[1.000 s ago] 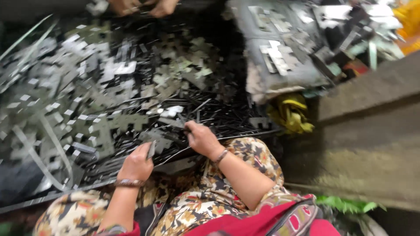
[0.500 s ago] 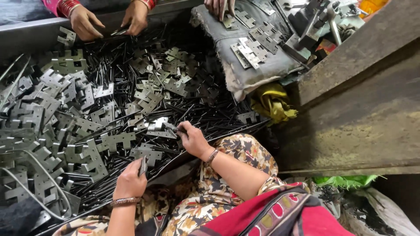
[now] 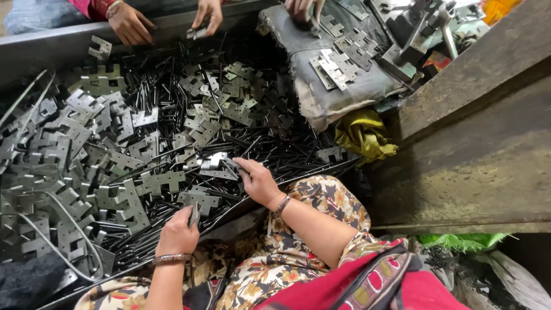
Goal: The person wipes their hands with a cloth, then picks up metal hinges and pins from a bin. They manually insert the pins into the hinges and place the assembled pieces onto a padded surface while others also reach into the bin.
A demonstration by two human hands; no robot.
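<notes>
Two bare hands work at the near edge of a heap of flat, notched grey metal plates (image 3: 143,183) and thin black pins (image 3: 172,86). The left hand (image 3: 178,232) has its fingers clenched on one small plate (image 3: 194,215), held upright. The right hand (image 3: 258,181) pinches another plate (image 3: 229,166) lying on the crowded pile.

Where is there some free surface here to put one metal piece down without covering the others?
Nearly none inside the tray: grey hinge plates and black pins cover it from the left hand to the right hand. Bare places are the tray's dark far rim and the brown slab right of the yellow cloth.
</notes>
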